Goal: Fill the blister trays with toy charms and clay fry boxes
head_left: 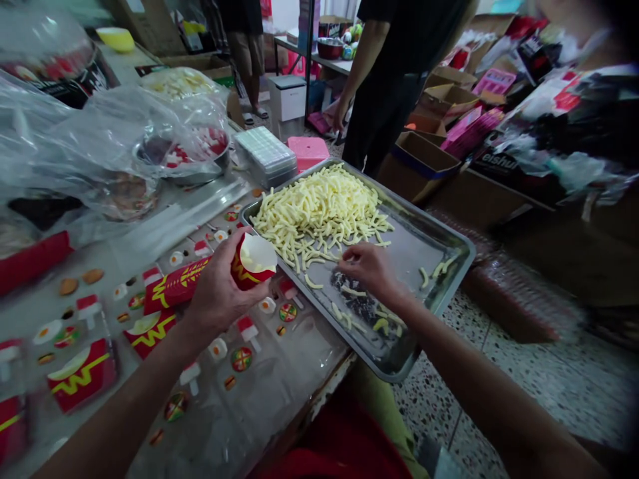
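My left hand (pixel 222 289) is wrapped round a red fry carton (pixel 243 274) with a yellow zigzag mark. Its white mouth faces up, and a few pale bits show inside. Over the metal tray (pixel 417 234), my right hand (pixel 374 271) is low with its fingers curled together; what they hold, if anything, is hidden. A heap of pale yellow fry-shaped sticks (pixel 324 206) fills the tray's far left part. Loose sticks (pixel 353 291) lie below my right hand. Beside my left wrist lies a stack of red cartons (pixel 174 287).
Clear packs with small food-shaped pieces (pixel 241 359) cover the table. Behind them are a steel bowl (pixel 182 176) under plastic film and a stack of clear boxes (pixel 265 154). A person in dark clothes (pixel 394 80) stands beyond the tray. Cardboard boxes (pixel 417 163) crowd the right side.
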